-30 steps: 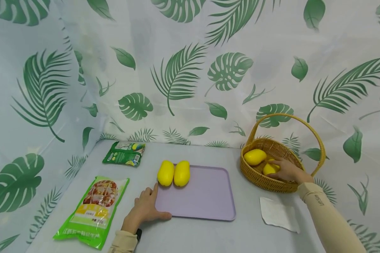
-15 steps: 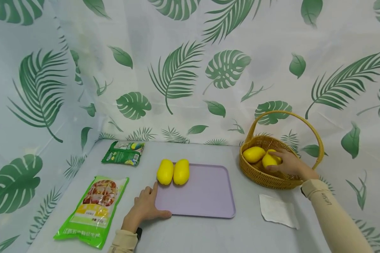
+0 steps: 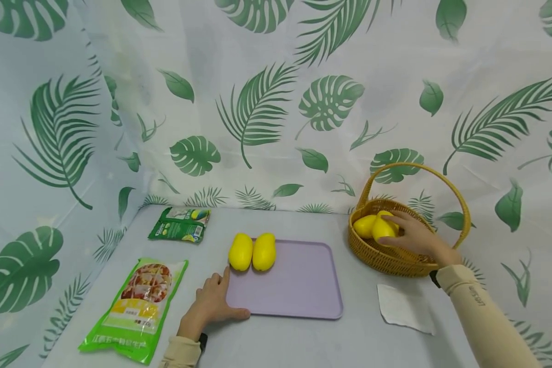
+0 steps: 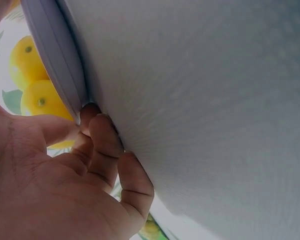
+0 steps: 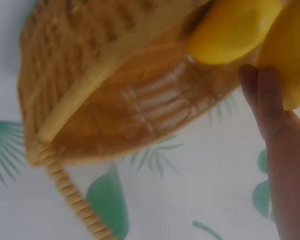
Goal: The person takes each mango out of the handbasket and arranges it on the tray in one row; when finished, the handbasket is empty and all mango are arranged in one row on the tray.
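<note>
My right hand [image 3: 416, 236] grips a yellow mango [image 3: 384, 229] inside the wicker basket [image 3: 379, 259], holding it tilted and raised over the basket floor. Beside it lies another mango [image 3: 363, 226], partly covered by the held one. The right wrist view shows fingers [image 5: 272, 95] against the held mango [image 5: 292, 50]. On the left part of the lilac tray [image 3: 299, 286], two mangoes [image 3: 240, 252] lie side by side. My left hand [image 3: 211, 301] touches the tray's near left corner, thumb along the front edge, fingers by the left edge, loosely bent in the left wrist view.
A white paper piece [image 3: 405, 309] lies in front of the basket. At the left are a green and white food bag [image 3: 138, 312] and a smaller green packet [image 3: 181, 225]. The basket's tall handle [image 3: 462, 204] arches overhead. A leaf-print curtain [image 3: 267, 117] stands behind.
My right hand has taken hold of the mango in the basket and lifted it slightly, shifting it left in front of the other one. The left hand and tray stay put.
</note>
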Action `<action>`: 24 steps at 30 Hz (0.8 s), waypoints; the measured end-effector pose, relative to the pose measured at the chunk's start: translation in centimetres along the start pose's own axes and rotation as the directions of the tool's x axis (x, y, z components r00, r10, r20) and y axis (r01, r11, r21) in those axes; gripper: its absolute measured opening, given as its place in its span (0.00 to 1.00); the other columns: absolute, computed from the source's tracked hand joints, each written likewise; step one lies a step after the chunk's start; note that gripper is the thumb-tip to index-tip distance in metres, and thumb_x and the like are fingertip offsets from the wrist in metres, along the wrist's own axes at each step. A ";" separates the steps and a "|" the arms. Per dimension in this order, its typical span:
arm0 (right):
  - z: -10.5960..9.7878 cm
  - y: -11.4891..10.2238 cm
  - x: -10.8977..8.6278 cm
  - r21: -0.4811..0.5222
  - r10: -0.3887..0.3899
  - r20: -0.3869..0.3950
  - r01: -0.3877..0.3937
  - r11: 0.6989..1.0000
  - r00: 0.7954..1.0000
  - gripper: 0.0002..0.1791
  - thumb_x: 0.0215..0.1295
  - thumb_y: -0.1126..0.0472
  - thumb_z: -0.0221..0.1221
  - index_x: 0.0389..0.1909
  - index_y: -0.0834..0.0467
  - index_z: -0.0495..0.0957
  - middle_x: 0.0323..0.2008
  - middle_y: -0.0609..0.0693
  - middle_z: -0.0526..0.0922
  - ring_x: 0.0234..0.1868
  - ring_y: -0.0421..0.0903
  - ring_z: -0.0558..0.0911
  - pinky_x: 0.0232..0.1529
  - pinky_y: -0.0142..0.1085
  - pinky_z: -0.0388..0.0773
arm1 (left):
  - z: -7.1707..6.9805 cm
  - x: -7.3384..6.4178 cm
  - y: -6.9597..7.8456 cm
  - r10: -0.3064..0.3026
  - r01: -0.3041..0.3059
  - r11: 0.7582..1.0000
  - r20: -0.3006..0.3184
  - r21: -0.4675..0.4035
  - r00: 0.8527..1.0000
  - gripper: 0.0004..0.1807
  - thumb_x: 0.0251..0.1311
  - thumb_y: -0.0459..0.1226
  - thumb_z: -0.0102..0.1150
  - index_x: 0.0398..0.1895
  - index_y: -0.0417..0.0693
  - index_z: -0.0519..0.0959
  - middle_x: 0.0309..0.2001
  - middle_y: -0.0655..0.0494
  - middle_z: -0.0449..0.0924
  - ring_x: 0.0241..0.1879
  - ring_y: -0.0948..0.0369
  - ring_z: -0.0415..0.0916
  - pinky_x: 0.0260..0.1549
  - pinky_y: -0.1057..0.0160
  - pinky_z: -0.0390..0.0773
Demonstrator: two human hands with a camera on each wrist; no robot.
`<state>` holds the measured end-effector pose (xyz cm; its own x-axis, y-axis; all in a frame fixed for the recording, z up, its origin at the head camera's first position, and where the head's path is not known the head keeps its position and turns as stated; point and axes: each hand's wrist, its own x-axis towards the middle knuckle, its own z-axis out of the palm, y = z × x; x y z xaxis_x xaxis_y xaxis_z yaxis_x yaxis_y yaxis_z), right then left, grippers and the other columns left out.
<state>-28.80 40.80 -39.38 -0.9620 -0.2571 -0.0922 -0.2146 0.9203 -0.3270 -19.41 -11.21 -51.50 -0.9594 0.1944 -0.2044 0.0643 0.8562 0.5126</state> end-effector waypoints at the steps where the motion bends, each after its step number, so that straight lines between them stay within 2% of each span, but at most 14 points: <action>1: 0.1 -0.3 0.0 0.010 -0.011 -0.008 0.011 1.000 1.000 0.48 0.64 0.35 0.62 0.76 0.59 0.60 0.76 0.73 0.51 0.70 0.78 0.58 0.61 0.74 0.61 | 0.0 0.0 0.0 -0.001 0.001 1.000 0.000 0.000 1.000 0.73 0.34 0.67 0.77 0.79 0.38 0.52 0.59 0.38 0.69 0.54 0.47 0.67 0.53 0.37 0.68; 6: 0.9 -1.6 0.2 0.041 -0.069 -0.046 0.071 0.997 0.997 0.45 0.65 0.39 0.63 0.75 0.60 0.62 0.76 0.71 0.54 0.71 0.76 0.59 0.63 0.71 0.63 | 0.0 -0.1 0.1 -0.004 0.004 1.000 0.001 0.009 1.000 0.73 0.34 0.67 0.77 0.79 0.38 0.52 0.59 0.38 0.69 0.54 0.48 0.67 0.52 0.38 0.69; 13: 2.0 -3.3 0.8 0.069 -0.091 -0.069 0.096 0.993 0.994 0.45 0.64 0.39 0.64 0.74 0.59 0.63 0.77 0.68 0.52 0.72 0.74 0.59 0.64 0.70 0.63 | -0.2 -0.1 0.1 0.001 -0.001 1.000 -0.005 0.007 1.000 0.73 0.34 0.66 0.78 0.79 0.38 0.52 0.59 0.38 0.69 0.53 0.47 0.67 0.53 0.37 0.68; 21: 3.5 -5.5 1.3 0.120 -0.159 -0.105 0.171 0.978 0.982 0.43 0.64 0.44 0.66 0.74 0.61 0.64 0.76 0.67 0.54 0.65 0.67 0.72 0.59 0.57 0.76 | -0.1 -0.1 0.1 -0.001 0.001 1.000 -0.006 0.005 1.000 0.73 0.34 0.66 0.78 0.79 0.38 0.51 0.58 0.39 0.69 0.53 0.48 0.67 0.53 0.37 0.68; 24: 4.4 -6.5 1.5 0.129 -0.190 -0.121 0.205 0.970 0.974 0.42 0.64 0.45 0.66 0.73 0.61 0.65 0.76 0.68 0.54 0.64 0.66 0.74 0.58 0.57 0.78 | -0.1 -0.2 0.1 -0.004 0.004 1.000 -0.006 0.003 1.000 0.73 0.34 0.66 0.78 0.79 0.38 0.51 0.58 0.39 0.69 0.53 0.48 0.67 0.53 0.38 0.68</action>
<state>-28.15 33.14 -41.51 -0.9170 -0.3895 0.0864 -0.3838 0.8023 -0.4571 -19.29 -11.18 -51.29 -0.9612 0.1883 -0.2015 0.0615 0.8585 0.5090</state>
